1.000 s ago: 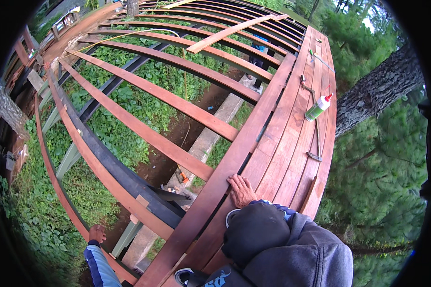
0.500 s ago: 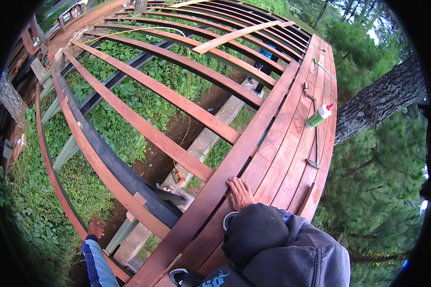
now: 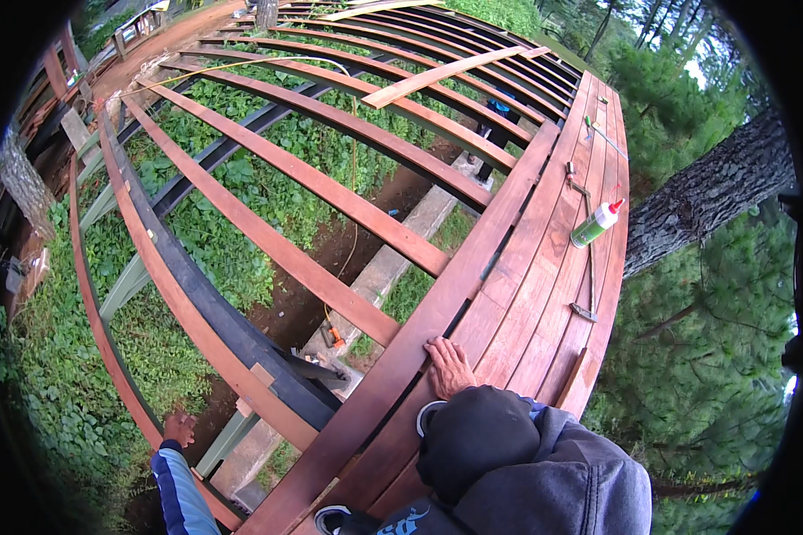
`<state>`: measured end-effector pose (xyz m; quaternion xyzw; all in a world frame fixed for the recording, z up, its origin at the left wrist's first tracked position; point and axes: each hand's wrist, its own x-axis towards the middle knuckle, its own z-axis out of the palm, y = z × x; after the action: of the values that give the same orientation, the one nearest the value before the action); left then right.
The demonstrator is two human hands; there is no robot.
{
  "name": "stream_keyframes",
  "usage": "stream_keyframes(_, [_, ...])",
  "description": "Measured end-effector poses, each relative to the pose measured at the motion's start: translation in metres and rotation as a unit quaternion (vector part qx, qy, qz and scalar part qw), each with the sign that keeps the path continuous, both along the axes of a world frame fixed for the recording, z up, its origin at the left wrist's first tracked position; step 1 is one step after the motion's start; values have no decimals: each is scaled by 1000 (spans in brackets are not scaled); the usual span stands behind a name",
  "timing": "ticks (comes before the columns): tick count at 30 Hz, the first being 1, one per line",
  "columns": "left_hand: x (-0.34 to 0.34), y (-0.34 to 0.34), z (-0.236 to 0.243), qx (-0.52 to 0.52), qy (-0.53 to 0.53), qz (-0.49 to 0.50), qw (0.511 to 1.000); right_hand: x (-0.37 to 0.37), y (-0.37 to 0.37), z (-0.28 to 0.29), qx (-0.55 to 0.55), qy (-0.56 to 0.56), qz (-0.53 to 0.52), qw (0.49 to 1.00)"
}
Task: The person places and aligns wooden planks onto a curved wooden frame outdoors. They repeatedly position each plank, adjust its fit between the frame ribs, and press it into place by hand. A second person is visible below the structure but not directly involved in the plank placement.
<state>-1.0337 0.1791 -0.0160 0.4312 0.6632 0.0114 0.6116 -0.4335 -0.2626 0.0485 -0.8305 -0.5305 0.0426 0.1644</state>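
Note:
My right hand (image 3: 451, 367) rests flat on the reddish deck boards (image 3: 500, 312), fingers apart and holding nothing. Its fingertips lie beside the dark gap along the wide inner board (image 3: 419, 343). At the lower left my left hand (image 3: 180, 428), below a blue and white sleeve, hangs next to a narrow curved rim board (image 3: 116, 374). Its fingers look bent but apart, with nothing visible in them; whether they touch the board is unclear. My dark knee (image 3: 477, 437) and grey trouser leg (image 3: 562, 473) cover part of the right wrist and forearm.
On the boards lie a green and white bottle (image 3: 595, 225) with a red tip and a long metal clamp-like tool (image 3: 584, 311). Open joists (image 3: 285, 259) span low plants and soil. An orange tool (image 3: 335, 337) sits below. Another person (image 3: 498, 111) stands beneath the far joists.
The view has shifted very slightly. Both hands stay in about the same places, the right still on the boards and the left still beside the rim board.

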Motion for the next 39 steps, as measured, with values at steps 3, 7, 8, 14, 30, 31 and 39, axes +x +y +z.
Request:
stream_keyframes(3, [-13,11,-10,-60,-41,8,997,1,-1,0,-4,-6,4,1000])
stream_keyframes(7, [-18,13,-11,-56,-14,-10,998,1,-1,0,3,-1,4,1000])
stream_keyframes(8, [-18,12,-10,-52,9,-6,999,0,-1,0,1,-1,3,1000])
stream_keyframes(14, [-18,16,-13,-81,-50,-9,995,0,1,3,-24,19,-3,1000])
stream_keyframes(30, [11,-6,8,5,31,-13,999,3,1,-1,-12,11,8,1000])
stream_keyframes(31, [8,-5,3,3,37,-4,999,3,1,-1,-13,10,7,1000])
stream_keyframes(39, [-1,1,-11,-19,44,37,998,2,1,-2,-18,8,3,1000])
